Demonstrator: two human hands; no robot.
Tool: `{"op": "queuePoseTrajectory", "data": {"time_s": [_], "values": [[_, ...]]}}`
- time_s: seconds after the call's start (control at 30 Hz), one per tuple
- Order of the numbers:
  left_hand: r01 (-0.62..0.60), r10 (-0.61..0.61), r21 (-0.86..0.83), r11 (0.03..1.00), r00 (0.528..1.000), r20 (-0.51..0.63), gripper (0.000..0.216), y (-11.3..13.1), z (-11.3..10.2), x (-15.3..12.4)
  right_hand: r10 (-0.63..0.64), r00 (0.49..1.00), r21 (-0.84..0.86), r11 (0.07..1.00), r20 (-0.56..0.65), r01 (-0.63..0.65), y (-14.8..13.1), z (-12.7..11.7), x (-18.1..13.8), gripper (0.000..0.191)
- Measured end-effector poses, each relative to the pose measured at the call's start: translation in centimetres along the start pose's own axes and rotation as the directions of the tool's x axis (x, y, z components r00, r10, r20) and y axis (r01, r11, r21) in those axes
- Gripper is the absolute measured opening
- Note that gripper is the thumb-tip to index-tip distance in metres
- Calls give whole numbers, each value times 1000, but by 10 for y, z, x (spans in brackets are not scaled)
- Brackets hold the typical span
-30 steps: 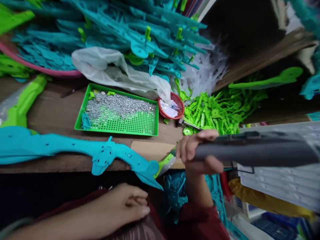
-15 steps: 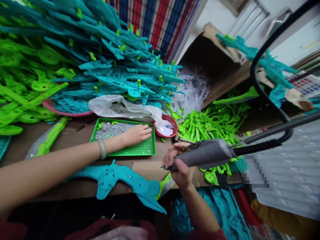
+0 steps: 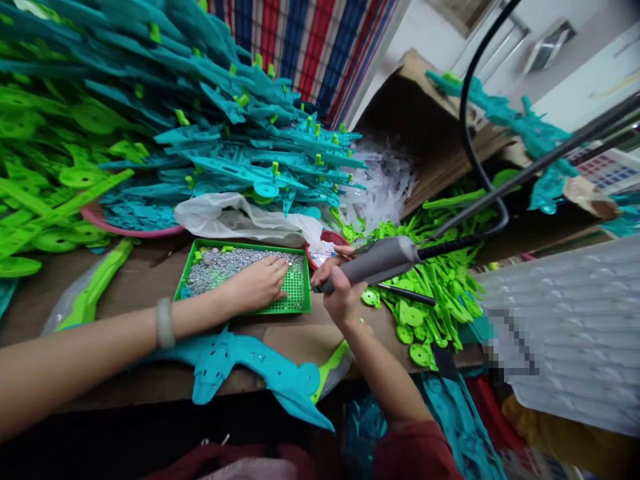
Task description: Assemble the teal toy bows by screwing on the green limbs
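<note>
My left hand (image 3: 263,283) rests palm-down over a green perforated tray (image 3: 306,283) holding small silvery screws (image 3: 215,263). Its fingers are loosely bent, with the thumb apart; nothing shows between them. Around a grey electric screwdriver (image 3: 380,260) my right hand (image 3: 340,293) is closed, and the tool's tip points left toward the tray's right edge. Below both hands, a long turquoise plastic part (image 3: 250,357) with several holes lies along the table's front edge. A lime-green and clear piece (image 3: 333,370) sticks out beside its right end.
Turquoise parts (image 3: 225,133) are heaped at the back, lime-green parts (image 3: 35,153) at left, more green pieces (image 3: 420,293) at right. A red basket (image 3: 335,237) stands behind the screwdriver. A dark-handled tool (image 3: 407,293) lies right of my right hand. The screwdriver's cable (image 3: 470,113) rises overhead.
My left hand has drawn back left across the tray. My right hand has moved up and left with the screwdriver, close to the tray's right edge.
</note>
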State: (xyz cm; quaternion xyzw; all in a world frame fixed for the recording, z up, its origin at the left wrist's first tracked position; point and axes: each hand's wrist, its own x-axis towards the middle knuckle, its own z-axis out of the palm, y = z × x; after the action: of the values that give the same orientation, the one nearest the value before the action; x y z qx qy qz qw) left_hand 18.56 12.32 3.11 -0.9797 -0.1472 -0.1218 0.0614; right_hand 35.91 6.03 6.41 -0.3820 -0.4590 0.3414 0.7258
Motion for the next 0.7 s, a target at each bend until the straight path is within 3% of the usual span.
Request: {"op": "queuePoseTrajectory", "data": {"time_s": [0.13, 0.2, 0.27, 0.37, 0.5, 0.7], "values": [[158, -141, 142, 977, 983, -120, 38, 56, -42, -34, -26, 1000, 53, 998, -1, 26, 31, 6, 15, 31], [154, -144, 23, 988, 959, -243, 36, 98, -56, -53, -6, 1000, 54, 999, -8, 6, 43, 8, 19, 32], [51, -94, -135, 990, 937, -338, 35, 137, -54, -67, 13, 1000, 50, 999, -3, -13, 53, 10, 21, 34], [-81, -21, -241, 967, 919, -394, 31, 173, -27, -76, 45, 999, 21, 999, 19, -45, 61, 12, 23, 38], [-113, -62, -323, 939, 872, -486, 25, 179, 6, -72, 53, 998, -27, 998, 44, -51, 63, 13, 22, 38], [-171, -62, -347, 922, 820, -569, 25, 168, 15, -61, 54, 998, -85, 995, 36, -51, 71, 12, 24, 38]]}}
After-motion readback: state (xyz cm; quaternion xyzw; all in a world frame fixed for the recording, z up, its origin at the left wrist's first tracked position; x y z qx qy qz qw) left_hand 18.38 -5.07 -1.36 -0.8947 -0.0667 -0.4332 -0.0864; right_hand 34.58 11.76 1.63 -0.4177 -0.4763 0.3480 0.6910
